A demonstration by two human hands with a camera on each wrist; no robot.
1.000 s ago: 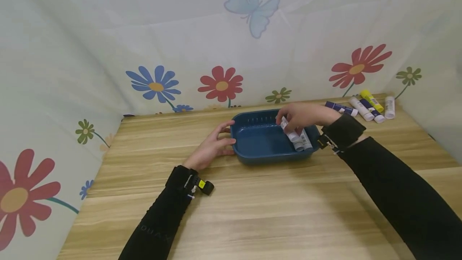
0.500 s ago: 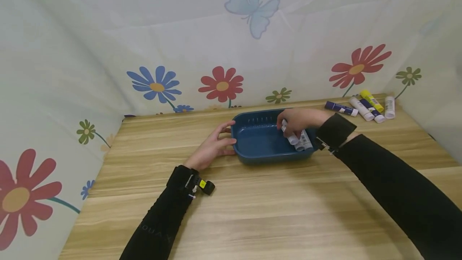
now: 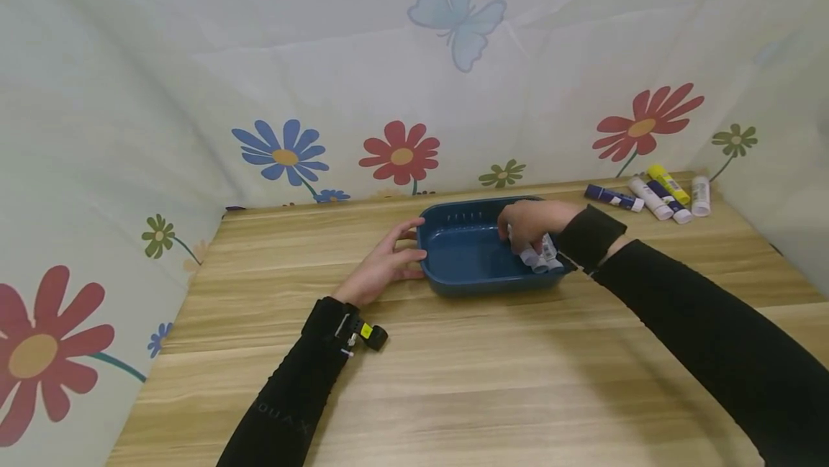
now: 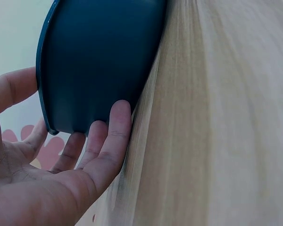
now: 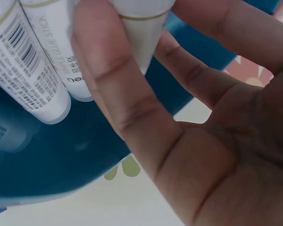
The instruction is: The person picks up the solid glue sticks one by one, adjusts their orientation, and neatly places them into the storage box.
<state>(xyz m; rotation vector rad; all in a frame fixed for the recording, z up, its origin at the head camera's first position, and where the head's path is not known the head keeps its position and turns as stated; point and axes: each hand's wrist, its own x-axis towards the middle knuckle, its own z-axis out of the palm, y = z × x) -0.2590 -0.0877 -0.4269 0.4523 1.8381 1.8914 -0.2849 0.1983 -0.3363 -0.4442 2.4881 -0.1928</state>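
Note:
My left hand point(image 3: 378, 262) touches the left end of a dark blue plastic tray point(image 3: 492, 286). In the left wrist view its fingertips point(image 4: 119, 113) rest spread against the outer wall point(image 4: 99, 56). Inside the tray's right part, my right hand point(image 3: 531, 222) pinches a white glue stick point(image 5: 141, 35) between thumb and fingers. Two more white glue sticks, one with a barcode point(image 5: 30, 66) and one lettered point(image 5: 61, 47), lie side by side next to it. From the head view, the right hand partly hides the held stick.
Several glue sticks lie at the back right of the wooden table point(image 3: 453, 366): a dark blue one point(image 3: 612, 198), a white one point(image 3: 650, 197), a yellow one point(image 3: 667, 183) and others. A flower-printed curtain point(image 3: 324, 64) rises behind the table.
My right hand has lowered slightly into the tray with the glue stick, bringing it down beside the other two. My left hand stays at the tray's end.

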